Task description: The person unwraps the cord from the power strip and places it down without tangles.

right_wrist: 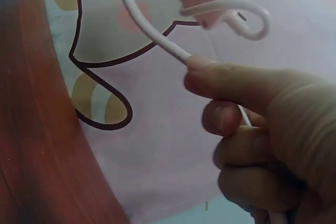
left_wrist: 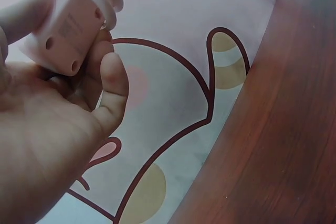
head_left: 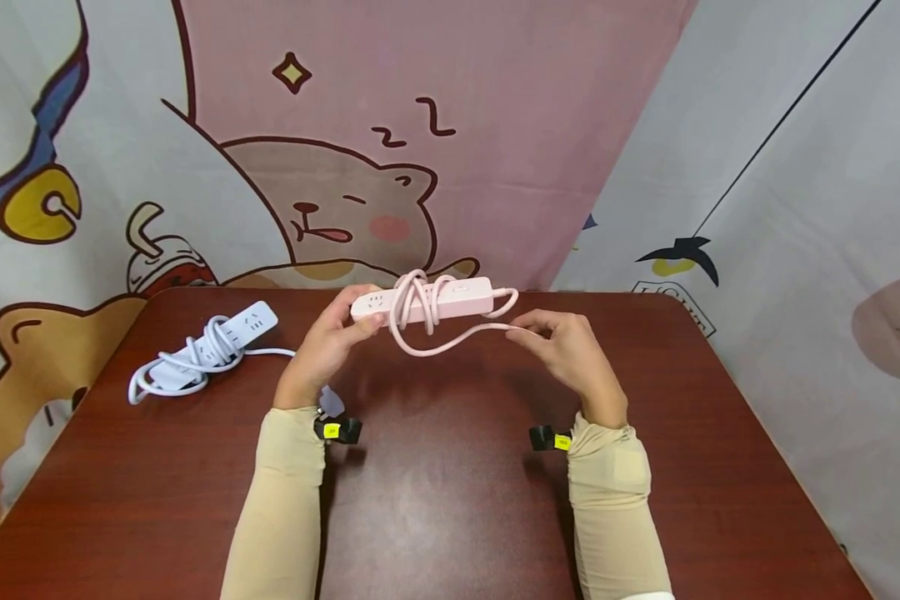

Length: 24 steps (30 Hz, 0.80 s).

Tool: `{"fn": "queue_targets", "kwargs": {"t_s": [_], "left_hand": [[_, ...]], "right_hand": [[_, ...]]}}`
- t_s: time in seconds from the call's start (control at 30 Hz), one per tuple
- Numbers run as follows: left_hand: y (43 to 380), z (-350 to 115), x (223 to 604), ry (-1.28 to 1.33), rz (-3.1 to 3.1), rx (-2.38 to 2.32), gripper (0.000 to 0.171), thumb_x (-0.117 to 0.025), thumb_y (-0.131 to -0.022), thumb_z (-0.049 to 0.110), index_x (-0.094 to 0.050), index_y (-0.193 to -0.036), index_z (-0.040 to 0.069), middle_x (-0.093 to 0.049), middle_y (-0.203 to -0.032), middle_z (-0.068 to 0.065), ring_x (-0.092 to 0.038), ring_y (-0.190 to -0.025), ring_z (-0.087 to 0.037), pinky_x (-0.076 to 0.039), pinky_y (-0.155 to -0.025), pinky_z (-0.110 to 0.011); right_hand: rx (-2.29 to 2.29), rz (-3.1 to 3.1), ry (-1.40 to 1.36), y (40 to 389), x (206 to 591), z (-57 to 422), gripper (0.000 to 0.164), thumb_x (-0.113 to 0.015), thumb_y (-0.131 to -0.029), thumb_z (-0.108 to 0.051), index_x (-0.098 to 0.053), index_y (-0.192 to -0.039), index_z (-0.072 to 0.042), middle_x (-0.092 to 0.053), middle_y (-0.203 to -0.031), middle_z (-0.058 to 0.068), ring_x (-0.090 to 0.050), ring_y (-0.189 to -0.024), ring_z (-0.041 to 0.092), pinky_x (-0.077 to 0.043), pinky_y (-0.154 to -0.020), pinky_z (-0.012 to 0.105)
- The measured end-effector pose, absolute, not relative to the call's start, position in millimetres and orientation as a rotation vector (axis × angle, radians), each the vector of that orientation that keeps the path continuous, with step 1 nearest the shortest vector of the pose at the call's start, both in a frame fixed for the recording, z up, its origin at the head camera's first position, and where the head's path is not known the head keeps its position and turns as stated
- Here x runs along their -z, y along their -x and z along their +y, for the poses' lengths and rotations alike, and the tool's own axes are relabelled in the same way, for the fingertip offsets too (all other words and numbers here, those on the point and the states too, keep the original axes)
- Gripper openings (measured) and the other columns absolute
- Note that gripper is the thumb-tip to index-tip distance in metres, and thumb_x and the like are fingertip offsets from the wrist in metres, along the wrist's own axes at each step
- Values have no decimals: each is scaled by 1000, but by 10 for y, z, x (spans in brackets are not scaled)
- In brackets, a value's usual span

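A pink power strip (head_left: 461,297) is held up over the table, loops of its own cord wound around its middle. My left hand (head_left: 321,346) grips its left end, thumb in front and fingers behind; the left wrist view shows the underside of the power strip (left_wrist: 65,30) in that grasp. To the right, my right hand (head_left: 570,350) pinches the loose pink cord (head_left: 457,340) between thumb and fingers. In the right wrist view the cord (right_wrist: 149,30) runs into the pinch and on through the curled fingers. The cord's plug is hidden.
On the left of the brown table (head_left: 450,500) lies a white power strip (head_left: 258,323) wrapped in its own white cord. Its grey-white plug (head_left: 331,402) sits beside my left wrist. A cartoon-printed curtain (head_left: 510,150) hangs behind the table's far edge.
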State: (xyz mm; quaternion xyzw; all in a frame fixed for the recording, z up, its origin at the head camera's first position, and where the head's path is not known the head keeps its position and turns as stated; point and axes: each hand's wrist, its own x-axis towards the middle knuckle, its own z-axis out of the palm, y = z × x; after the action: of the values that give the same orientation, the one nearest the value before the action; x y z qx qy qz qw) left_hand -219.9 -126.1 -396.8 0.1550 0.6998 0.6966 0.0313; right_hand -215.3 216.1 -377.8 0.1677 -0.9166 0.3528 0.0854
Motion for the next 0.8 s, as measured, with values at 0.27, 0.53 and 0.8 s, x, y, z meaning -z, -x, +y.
{"fn": "queue_targets", "kwargs": {"t_s": [0.27,0.53,0.8], "left_hand": [[2205,-1266,3974,-488,2249,-2110,40,-57,-100,2,-49,-138,-1,-55,-119,11,-48,-114,-10,-44,-93,-24],[2216,-1282,3981,-445,2317,-2056,40,-56,-101,4,-48,-140,1,-53,-122,8,-47,-117,-11,-41,-98,-28],[2224,-1269,3985,-441,2309,-2055,44,-55,-100,-1,-45,-143,-2,-52,-130,-3,-48,-117,-7,-41,-99,-21]], "right_hand": [[-1039,-2803,-581,2122,3723,2155,11,-75,-93,-26,-80,-100,-18,-76,-88,-2,-56,-72,15,-45,-64,25],[-1005,-2878,-625,2066,3639,2180,12,-76,-93,-27,-79,-101,-19,-76,-87,-3,-60,-77,12,-48,-69,26],[-1061,-2934,-656,1980,3523,2176,17,-74,-94,-29,-80,-107,-20,-78,-99,-5,-67,-90,10,-55,-80,29]]}}
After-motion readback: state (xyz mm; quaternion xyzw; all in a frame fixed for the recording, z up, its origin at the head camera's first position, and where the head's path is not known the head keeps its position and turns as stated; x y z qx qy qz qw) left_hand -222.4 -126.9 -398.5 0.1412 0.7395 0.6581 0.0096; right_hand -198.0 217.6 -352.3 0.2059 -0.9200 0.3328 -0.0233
